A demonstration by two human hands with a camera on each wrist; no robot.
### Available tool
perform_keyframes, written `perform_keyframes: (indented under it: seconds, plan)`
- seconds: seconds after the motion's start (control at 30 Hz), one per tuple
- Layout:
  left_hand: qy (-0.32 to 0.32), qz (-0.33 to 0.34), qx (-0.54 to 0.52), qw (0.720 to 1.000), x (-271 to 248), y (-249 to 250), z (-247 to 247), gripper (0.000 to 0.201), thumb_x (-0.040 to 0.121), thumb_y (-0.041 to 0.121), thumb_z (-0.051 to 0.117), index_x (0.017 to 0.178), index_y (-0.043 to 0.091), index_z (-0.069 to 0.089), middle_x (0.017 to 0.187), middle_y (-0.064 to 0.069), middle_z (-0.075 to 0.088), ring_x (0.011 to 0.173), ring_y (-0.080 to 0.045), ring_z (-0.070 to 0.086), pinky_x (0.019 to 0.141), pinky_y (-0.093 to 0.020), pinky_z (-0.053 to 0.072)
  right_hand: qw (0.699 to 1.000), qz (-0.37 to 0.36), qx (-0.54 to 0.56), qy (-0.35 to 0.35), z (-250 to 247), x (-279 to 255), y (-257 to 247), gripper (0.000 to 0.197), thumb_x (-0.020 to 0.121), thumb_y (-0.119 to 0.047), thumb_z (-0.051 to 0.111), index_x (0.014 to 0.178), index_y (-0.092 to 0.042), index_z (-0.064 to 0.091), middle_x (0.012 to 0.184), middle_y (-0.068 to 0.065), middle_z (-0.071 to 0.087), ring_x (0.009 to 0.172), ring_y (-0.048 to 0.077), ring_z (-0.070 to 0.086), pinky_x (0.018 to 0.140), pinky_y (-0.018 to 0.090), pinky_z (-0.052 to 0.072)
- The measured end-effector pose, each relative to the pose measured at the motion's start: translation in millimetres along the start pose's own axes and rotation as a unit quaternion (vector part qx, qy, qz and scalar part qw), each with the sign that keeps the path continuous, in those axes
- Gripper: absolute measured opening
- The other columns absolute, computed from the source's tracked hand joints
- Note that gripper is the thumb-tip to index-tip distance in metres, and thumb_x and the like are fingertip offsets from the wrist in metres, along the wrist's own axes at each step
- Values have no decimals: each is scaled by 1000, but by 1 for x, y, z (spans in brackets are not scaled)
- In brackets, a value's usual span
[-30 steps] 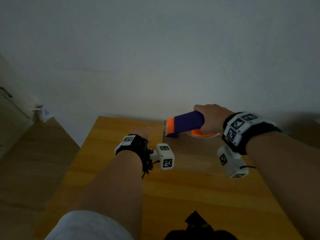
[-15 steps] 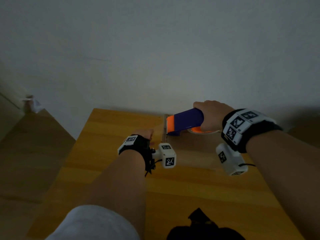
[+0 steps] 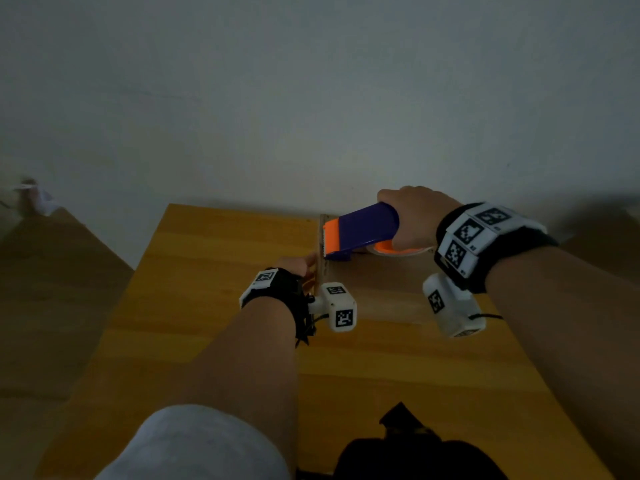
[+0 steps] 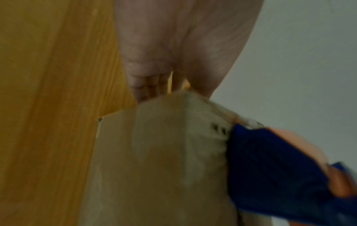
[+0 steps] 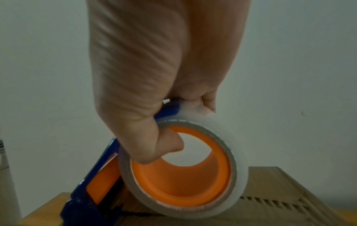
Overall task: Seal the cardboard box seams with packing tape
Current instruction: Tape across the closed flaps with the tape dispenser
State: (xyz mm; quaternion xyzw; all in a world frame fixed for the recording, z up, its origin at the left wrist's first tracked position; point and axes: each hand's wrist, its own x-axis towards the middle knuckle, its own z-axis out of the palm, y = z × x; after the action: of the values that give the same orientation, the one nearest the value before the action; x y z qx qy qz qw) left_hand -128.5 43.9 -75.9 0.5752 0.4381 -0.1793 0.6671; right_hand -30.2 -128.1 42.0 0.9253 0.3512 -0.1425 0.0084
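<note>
A flat cardboard box [image 3: 381, 289] lies on the wooden table [image 3: 207, 271] near the wall. My right hand [image 3: 415, 216] grips a blue and orange tape dispenser [image 3: 363, 233] low over the box top, its orange nose at the box's left edge. In the right wrist view my right hand [image 5: 154, 61] wraps the clear tape roll [image 5: 237, 160], thumb inside the orange core, above the box [image 5: 280, 198]. My left hand [image 3: 294, 265] rests against the box's left edge with straight fingers. The left wrist view shows my left hand [image 4: 173, 45] at a corner of the box [image 4: 164, 152], the dispenser [image 4: 270, 168] beside it.
A plain wall rises right behind the table. Bare wooden tabletop [image 4: 48, 107] lies left of the box and toward me. A black object [image 3: 398, 445] sits at the table's near edge. A small white thing [image 3: 38, 199] lies far left on a lower brown surface.
My left hand has slid a little toward me along the box's left edge. The dispenser stays at that edge, barely shifted. The head view has tilted slightly.
</note>
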Motion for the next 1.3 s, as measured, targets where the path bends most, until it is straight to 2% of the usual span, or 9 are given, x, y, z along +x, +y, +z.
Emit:
perform_keyframes:
  seconds: [0.1, 0.17, 0.23, 0.3, 0.4, 0.5, 0.6, 0.83, 1.3]
  plan:
    - [5, 16, -43, 999, 1, 0, -8, 48, 95, 24, 55, 135, -3, 49, 74, -3, 54, 58, -12, 46, 62, -26, 51, 1000, 2, -1, -2, 1, -1, 1, 39, 73, -38, 74, 90, -28, 40, 70, -13, 45, 63, 11, 48, 65, 29, 41]
    - [6, 20, -76, 997, 2, 9, -10, 37, 101, 24, 46, 110, -8, 63, 49, -2, 52, 45, -13, 39, 67, -28, 53, 1000, 4, 3, 0, 2, -1, 1, 39, 73, -38, 74, 90, -28, 40, 70, -13, 44, 62, 9, 46, 64, 29, 40]
    - [12, 29, -144, 989, -1, 19, -8, 39, 103, 21, 41, 68, 5, 52, 31, 2, 43, 33, -14, 40, 44, -21, 45, 1000, 2, 0, 4, 3, -1, 2, 39, 72, -38, 74, 90, -28, 41, 69, -13, 44, 65, 12, 48, 64, 29, 41]
    - [-6, 34, -177, 984, -7, 25, -1, 37, 101, 17, 42, 65, 10, 46, 31, 2, 47, 24, -9, 45, 33, -15, 39, 1000, 2, -6, 5, 4, -2, 2, 39, 72, -38, 74, 90, -28, 40, 69, -14, 43, 69, 15, 49, 64, 30, 41]
    - [-58, 29, -116, 991, -14, 21, 6, 34, 101, 18, 41, 69, 11, 48, 48, 0, 50, 32, -11, 49, 35, -18, 38, 1000, 4, -16, 12, 6, -3, 5, 39, 73, -38, 73, 90, -27, 40, 69, -12, 42, 69, 17, 49, 65, 30, 41]
    - [-94, 59, -70, 991, -18, 22, 4, 18, 100, 7, 39, 110, 10, 54, 92, -8, 64, 86, -16, 64, 74, -31, 49, 1000, 17, -19, 16, 9, -5, 8, 40, 73, -42, 71, 90, -26, 39, 72, -8, 45, 69, 18, 51, 64, 31, 43]
    - [-131, 118, 4, 984, -25, 28, -3, 80, 85, -19, 42, 149, 28, 27, 145, -17, 44, 132, -31, 44, 100, -50, 41, 999, 32, -20, 26, 10, -6, 7, 42, 74, -42, 70, 91, -21, 39, 82, -1, 51, 72, 21, 55, 65, 33, 46]
    - [-80, 147, 259, 951, -36, 40, 5, 104, 78, 4, 75, 150, 42, 11, 150, -12, 38, 134, -33, 41, 97, -48, 47, 998, 37, 27, 42, 7, -14, 7, 38, 76, -33, 70, 93, -16, 40, 91, 7, 55, 71, 20, 52, 63, 32, 42]
    - [-47, 147, 284, 946, -34, 32, 11, 106, 78, 10, 77, 150, 43, 6, 153, -6, 33, 132, -32, 44, 82, -41, 54, 998, 5, 65, -12, -1, -24, 19, 44, 76, -29, 73, 108, -10, 50, 94, 7, 62, 79, 20, 54, 69, 32, 43]
